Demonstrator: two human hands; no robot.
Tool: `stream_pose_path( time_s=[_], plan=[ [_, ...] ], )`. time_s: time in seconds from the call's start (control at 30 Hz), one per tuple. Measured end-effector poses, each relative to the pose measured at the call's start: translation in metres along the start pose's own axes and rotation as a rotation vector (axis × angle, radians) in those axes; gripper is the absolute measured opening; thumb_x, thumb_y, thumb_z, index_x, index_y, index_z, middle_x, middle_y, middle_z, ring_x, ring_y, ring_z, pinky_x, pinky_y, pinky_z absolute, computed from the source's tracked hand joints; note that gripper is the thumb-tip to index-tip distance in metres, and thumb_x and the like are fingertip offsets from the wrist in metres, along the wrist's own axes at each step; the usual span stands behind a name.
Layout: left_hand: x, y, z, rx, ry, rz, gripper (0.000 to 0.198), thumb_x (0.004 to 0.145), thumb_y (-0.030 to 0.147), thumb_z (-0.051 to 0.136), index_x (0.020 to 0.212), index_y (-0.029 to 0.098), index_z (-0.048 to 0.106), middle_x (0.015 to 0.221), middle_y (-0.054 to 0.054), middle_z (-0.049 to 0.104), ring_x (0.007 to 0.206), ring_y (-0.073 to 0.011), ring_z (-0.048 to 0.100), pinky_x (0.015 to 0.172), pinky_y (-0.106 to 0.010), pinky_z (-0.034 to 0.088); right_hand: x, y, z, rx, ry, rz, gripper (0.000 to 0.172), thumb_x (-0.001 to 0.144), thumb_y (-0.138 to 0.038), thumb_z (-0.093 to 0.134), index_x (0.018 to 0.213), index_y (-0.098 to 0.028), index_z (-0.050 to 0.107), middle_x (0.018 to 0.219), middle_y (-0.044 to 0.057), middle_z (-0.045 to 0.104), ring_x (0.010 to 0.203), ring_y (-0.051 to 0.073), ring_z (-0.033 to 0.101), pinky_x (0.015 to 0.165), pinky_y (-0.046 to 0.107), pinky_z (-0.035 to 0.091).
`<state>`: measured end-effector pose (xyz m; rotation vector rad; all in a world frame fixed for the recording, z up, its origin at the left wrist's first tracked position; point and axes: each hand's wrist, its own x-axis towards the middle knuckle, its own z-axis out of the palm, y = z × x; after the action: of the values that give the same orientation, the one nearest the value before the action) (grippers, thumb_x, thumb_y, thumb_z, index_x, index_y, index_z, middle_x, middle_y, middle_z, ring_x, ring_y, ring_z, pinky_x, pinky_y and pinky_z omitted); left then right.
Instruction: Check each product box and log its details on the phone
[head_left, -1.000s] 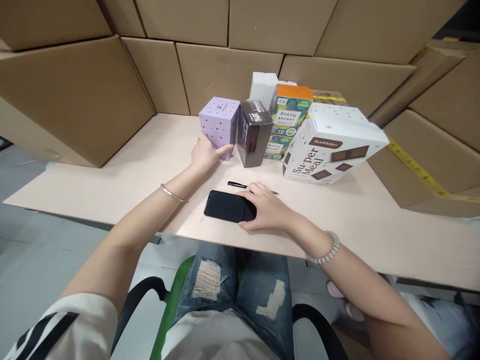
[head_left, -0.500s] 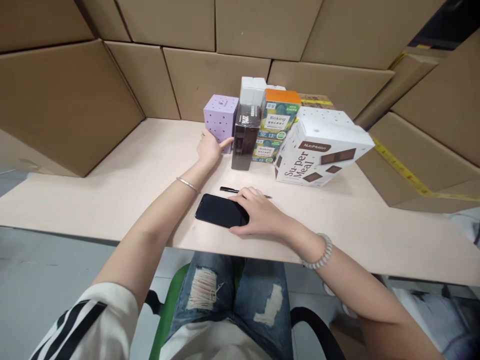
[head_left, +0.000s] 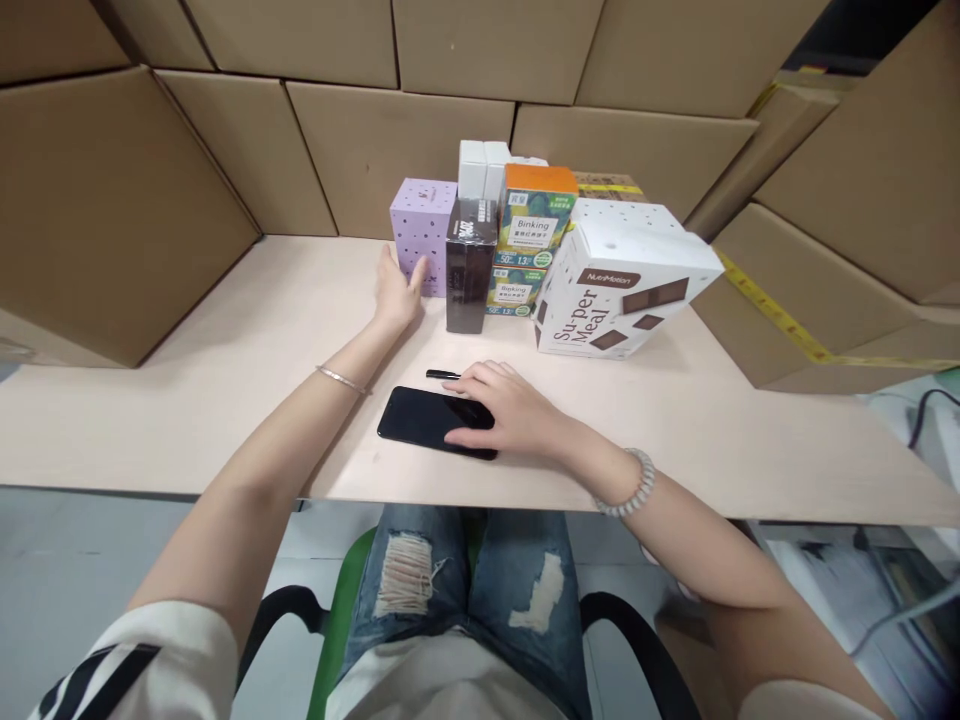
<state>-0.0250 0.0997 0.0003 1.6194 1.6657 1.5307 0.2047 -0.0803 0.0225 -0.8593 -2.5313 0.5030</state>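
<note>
My left hand (head_left: pixel 397 292) is at the left side of a purple patterned box (head_left: pixel 427 225), its fingers along the side and its thumb spread apart near the front face. A dark box (head_left: pixel 470 285) stands just right of the purple one. My right hand (head_left: pixel 510 408) lies over the right end of a black smartphone (head_left: pixel 420 415), which is flat on the table. Its thumb rests across the screen and its fingers reach over a black pen (head_left: pixel 441 374), whose right part they hide. Thumb and fingers are apart.
Two stacked Binking boxes (head_left: pixel 531 232) stand beside the dark box, with white boxes (head_left: pixel 472 168) behind. To their right leans a large white Super Meal box (head_left: pixel 622 290). Cardboard boxes (head_left: pixel 405 140) wall in the table (head_left: pixel 247 400) at the back and both sides.
My left thumb has drawn back from the purple box's front towards the fingers. My right thumb has shifted from the phone's near edge onto its screen. The view has turned slightly.
</note>
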Motion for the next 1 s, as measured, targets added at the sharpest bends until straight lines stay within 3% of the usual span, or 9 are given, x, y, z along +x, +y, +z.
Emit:
stream_pose_path(
  time_s=[0.1,0.2,0.27,0.4,0.53,0.63,0.73,0.87,1.0],
  plan=[
    [-0.023,0.023,-0.013,-0.031,0.301,0.028,0.03,0.103,0.03,0.045,0.133,0.025,0.047,0.146,-0.015,0.057,0.139,-0.0219,0.058,0.125,-0.041,0.044,0.001,0.003,-0.012,-0.031,0.244,0.002,0.026,0.103,-0.047,0.059,0.107,-0.025,0.073,0.1,0.008,0.073,0.099,0.027,0.067,0.094,0.047,0.05],
    [-0.058,0.054,-0.024,-0.058,0.373,0.183,0.021,0.093,0.019,0.046,0.112,0.027,0.047,0.123,-0.01,0.059,0.116,-0.0221,0.063,0.106,-0.041,0.055,-0.001,0.004,-0.031,-0.139,0.545,0.068,0.027,0.103,-0.037,0.05,0.083,-0.027,0.065,0.081,0.006,0.069,0.085,0.026,0.066,0.086,0.048,0.049],
    [-0.082,0.072,-0.024,-0.065,0.24,0.297,0.016,0.093,0.02,0.048,0.107,0.028,0.051,0.113,-0.008,0.061,0.106,-0.0223,0.064,0.097,-0.04,0.056,-0.007,0.004,-0.045,-0.241,0.718,0.136,0.029,0.103,-0.037,0.048,0.077,-0.028,0.059,0.074,0.005,0.064,0.079,0.026,0.064,0.087,0.05,0.049],
    [-0.114,0.095,-0.001,-0.103,-0.256,0.537,0.015,0.094,0.026,0.05,0.107,0.026,0.058,0.109,-0.008,0.063,0.102,-0.0234,0.066,0.088,-0.039,0.058,-0.033,0.02,-0.071,-0.484,0.92,0.255,0.031,0.102,-0.048,0.043,0.083,-0.029,0.059,0.079,0.007,0.062,0.087,0.031,0.066,0.1,0.06,0.047],
    [-0.122,0.108,0.043,0.037,-0.526,0.41,0.05,0.086,0.029,0.06,0.135,0.018,0.055,0.138,-0.016,0.058,0.136,-0.0327,0.058,0.118,-0.05,0.051,-0.065,0.069,-0.085,-0.551,1.172,0.396,0.045,0.097,-0.059,0.043,0.117,-0.023,0.063,0.111,0.018,0.064,0.112,0.04,0.065,0.11,0.071,0.041],
    [-0.123,0.115,0.072,0.158,-0.607,0.276,0.078,0.083,0.03,0.066,0.154,0.007,0.043,0.154,-0.024,0.051,0.153,-0.0397,0.047,0.133,-0.056,0.035,-0.078,0.112,-0.087,-0.411,1.175,0.57,0.069,0.098,-0.063,0.04,0.15,-0.019,0.049,0.14,0.022,0.058,0.125,0.04,0.065,0.117,0.073,0.037],
    [-0.124,0.117,0.089,0.186,-0.634,0.225,0.085,0.083,0.031,0.067,0.16,0.006,0.039,0.158,-0.026,0.047,0.156,-0.0426,0.042,0.134,-0.058,0.033,-0.077,0.138,-0.082,-0.162,1.183,0.768,0.078,0.102,-0.065,0.021,0.157,-0.014,0.046,0.155,0.026,0.052,0.147,0.037,0.055,0.123,0.07,0.037],
    [-0.124,0.113,0.096,0.166,-0.646,0.234,0.09,0.079,0.034,0.07,0.161,0.011,0.041,0.16,-0.024,0.044,0.156,-0.0441,0.04,0.132,-0.06,0.035,-0.068,0.137,-0.069,0.091,0.974,0.792,0.08,0.106,-0.065,0.008,0.148,-0.017,0.057,0.139,0.02,0.068,0.139,0.029,0.064,0.115,0.059,0.051],
    [-0.121,0.11,0.093,0.167,-0.661,0.258,0.089,0.078,0.037,0.073,0.16,0.016,0.045,0.161,-0.021,0.045,0.158,-0.0433,0.038,0.132,-0.062,0.035,-0.064,0.121,-0.06,0.092,1.021,0.775,0.081,0.106,-0.067,0.01,0.136,-0.017,0.065,0.124,0.019,0.074,0.126,0.029,0.071,0.106,0.052,0.057]
  ],
)
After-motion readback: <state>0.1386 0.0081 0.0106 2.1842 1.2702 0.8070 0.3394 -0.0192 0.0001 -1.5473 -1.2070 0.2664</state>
